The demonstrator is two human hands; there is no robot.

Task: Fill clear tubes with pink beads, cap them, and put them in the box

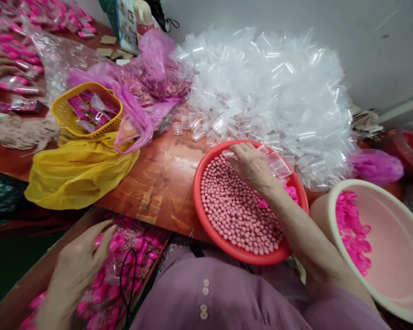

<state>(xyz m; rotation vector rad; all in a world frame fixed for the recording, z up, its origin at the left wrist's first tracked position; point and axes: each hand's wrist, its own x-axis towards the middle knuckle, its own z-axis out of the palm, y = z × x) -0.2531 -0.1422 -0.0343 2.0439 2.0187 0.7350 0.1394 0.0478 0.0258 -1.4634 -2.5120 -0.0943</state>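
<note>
My right hand [251,166] is over a red basin [200,206] of round pink beads [234,206], its fingers curled round a small clear plastic container [228,154] that shows at the thumb side. More clear containers [278,166] and bright pink caps [291,193] lie in the basin beside that wrist. Low on the left, my left hand [79,261] hovers at a cardboard box holding pink-capped containers of beads [141,247]. Its fingers are apart and slightly blurred, with nothing visible between them.
A big heap of clear containers [268,87] rises behind the basin. To the right stands a pale tub [395,238] with pink caps. A yellow basket [64,112], yellow bag [79,172] and pink plastic bag [156,48] are on the left. Another person's hand [0,65] is far left.
</note>
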